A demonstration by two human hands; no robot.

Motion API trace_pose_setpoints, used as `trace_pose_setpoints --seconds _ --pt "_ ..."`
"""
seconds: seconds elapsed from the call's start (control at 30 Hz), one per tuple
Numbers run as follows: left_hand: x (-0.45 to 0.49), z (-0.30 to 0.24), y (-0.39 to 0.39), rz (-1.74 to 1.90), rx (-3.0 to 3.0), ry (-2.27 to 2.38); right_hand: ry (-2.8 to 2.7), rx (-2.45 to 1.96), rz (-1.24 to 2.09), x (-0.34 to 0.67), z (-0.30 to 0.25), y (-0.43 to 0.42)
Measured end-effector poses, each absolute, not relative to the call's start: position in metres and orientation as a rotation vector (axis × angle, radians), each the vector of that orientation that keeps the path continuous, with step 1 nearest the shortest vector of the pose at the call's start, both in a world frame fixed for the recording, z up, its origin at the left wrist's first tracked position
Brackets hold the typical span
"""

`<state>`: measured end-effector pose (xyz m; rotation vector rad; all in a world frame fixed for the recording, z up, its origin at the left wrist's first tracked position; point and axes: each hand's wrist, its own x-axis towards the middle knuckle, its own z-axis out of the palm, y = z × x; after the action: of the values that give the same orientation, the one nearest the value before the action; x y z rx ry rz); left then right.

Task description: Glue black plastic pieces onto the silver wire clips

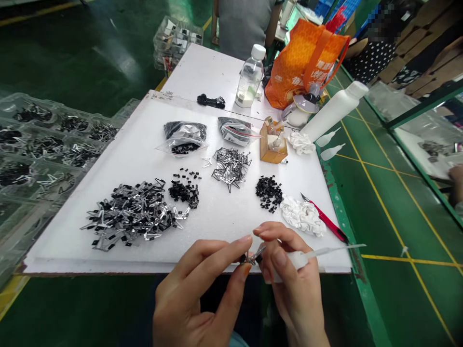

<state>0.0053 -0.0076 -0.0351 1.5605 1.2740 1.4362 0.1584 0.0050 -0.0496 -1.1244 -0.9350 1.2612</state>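
Note:
Over the table's front edge, my left hand [202, 286] pinches a small V-shaped metal part with a black end [249, 259] between thumb and fingers. My right hand [294, 279] is closed around a white plastic dropper bottle [299, 260], whose long thin nozzle points right. The right fingertips also meet the small part; fingers hide much of it. Beyond my hands lie a heap of finished-looking metal parts with black ends [133, 212], a pile of bare V-shaped metal pieces [231, 166], and two piles of tiny black pieces [184, 193], one on the right [268, 193].
A red craft knife [329, 222] and crumpled white tissue [303, 215] lie at right. Zip bags [183, 137], a wooden box [273, 147], bottles [249, 79] and an orange bag [300, 62] stand farther back. Clear trays [54, 130] are at left. Other people sit beyond.

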Motion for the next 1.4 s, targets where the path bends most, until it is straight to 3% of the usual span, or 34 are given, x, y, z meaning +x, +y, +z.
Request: trace_pose_setpoints --seconds 0.2,0.53,0.77,0.9,1.03,1.17,1.4 --pt "0.005 -0.036 -0.004 1.369 1.503 1.254 -0.975 -1.212 1.314 0.165 -0.047 0.006" --pt "0.010 -0.036 0.000 1.292 1.561 1.312 -0.917 -1.250 1.038 0.153 -0.055 0.001" --pt "0.008 -0.033 0.002 1.306 1.550 1.294 -0.954 -1.199 1.133 0.154 -0.053 0.000" --pt "0.004 -0.034 0.004 1.317 1.499 1.295 -0.938 -1.196 1.033 0.174 -0.048 0.043" --pt "0.001 -0.038 0.005 1.353 1.464 1.299 -1.124 -1.433 0.576 0.209 -0.046 0.132" --pt "0.000 -0.039 0.003 1.417 1.395 1.338 -1.327 -1.502 0.522 0.228 -0.042 0.202" --pt "0.005 -0.035 0.001 1.506 1.209 1.382 -1.583 -1.586 0.260 0.216 -0.030 0.219"
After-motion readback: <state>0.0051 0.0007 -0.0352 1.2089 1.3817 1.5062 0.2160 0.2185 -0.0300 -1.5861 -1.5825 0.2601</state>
